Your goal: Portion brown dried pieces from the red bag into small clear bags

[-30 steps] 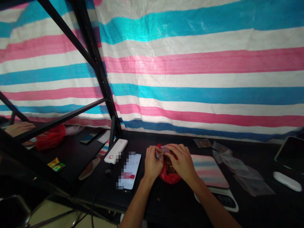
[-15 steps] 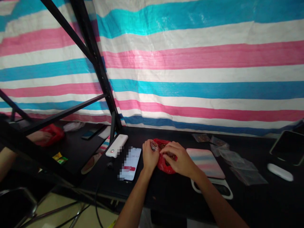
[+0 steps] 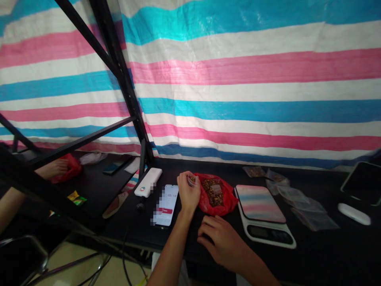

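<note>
My left hand (image 3: 188, 194) is closed around a small clear plastic bag (image 3: 192, 180) with some brown bits in it, at the left side of a red plastic bag (image 3: 230, 200). The red bag lies spread open on the black table, full of small brown pieces (image 3: 212, 192) that look like dried grains or seeds. A small clear object, perhaps a scoop or another packet, rests on them. My right hand (image 3: 218, 238) is just in front of the red bag, fingers loosely bent and thumb apart, with nothing visible in it.
Right of the red bag stands a kitchen scale (image 3: 262, 204). Clear zip bags (image 3: 309, 210), a filled packet (image 3: 254, 171) and a white case (image 3: 354, 213) lie farther right. A lit phone (image 3: 166, 204) and white power bank (image 3: 149, 182) lie left. Beyond a black frame, another person's hand (image 3: 55, 169) touches a red bag.
My right hand has drawn back from the red bag toward the table's front edge, uncovering the brown pieces and the scale's display. My left hand stays beside the bag with the small clear bag.
</note>
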`<control>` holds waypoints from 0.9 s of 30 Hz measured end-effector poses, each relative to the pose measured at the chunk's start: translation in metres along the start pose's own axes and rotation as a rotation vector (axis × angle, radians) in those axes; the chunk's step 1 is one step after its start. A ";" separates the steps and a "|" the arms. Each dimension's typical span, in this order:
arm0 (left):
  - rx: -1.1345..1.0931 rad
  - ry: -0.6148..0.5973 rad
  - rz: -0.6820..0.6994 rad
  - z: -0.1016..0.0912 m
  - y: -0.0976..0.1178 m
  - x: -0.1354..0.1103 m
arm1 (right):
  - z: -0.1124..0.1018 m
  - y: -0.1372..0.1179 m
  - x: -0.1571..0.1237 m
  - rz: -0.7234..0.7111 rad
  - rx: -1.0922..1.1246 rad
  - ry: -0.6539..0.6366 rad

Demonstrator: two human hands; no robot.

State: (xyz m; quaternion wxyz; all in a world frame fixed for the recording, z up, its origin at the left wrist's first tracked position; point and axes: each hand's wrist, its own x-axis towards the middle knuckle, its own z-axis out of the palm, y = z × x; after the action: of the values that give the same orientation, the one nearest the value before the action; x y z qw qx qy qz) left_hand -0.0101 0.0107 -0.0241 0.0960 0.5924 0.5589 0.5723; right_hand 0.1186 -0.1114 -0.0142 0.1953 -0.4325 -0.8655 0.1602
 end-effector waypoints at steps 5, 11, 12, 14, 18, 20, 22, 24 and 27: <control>-0.042 0.030 0.031 0.001 -0.001 -0.002 | -0.026 0.015 0.008 0.078 0.056 0.264; -0.056 0.052 0.120 -0.003 0.007 -0.006 | -0.047 0.036 0.027 0.137 0.036 0.472; -0.058 0.048 0.137 -0.004 0.008 -0.007 | -0.046 0.035 0.031 0.128 0.061 0.459; -0.063 0.026 0.171 -0.005 0.011 -0.009 | -0.041 0.030 0.036 0.111 0.113 0.443; -0.079 -0.057 0.238 -0.006 0.012 -0.012 | -0.030 0.016 0.045 0.116 0.177 0.516; -0.088 -0.086 0.270 -0.006 0.012 -0.013 | -0.027 0.014 0.048 0.145 0.255 0.599; -0.107 -0.103 0.308 -0.005 0.012 -0.015 | -0.027 0.015 0.049 0.170 0.362 0.691; -0.130 -0.134 0.361 -0.004 0.013 -0.016 | -0.031 0.020 0.047 0.181 0.483 0.787; -0.137 -0.204 0.412 -0.003 0.015 -0.018 | -0.045 0.035 0.035 0.242 0.682 0.915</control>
State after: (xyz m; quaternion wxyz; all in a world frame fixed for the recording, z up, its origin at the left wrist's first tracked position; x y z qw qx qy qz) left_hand 0.0010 -0.0100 -0.0218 0.0732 0.7409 0.3733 0.5535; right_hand 0.1452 -0.0585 0.0166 0.6579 -0.4663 -0.5370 0.2477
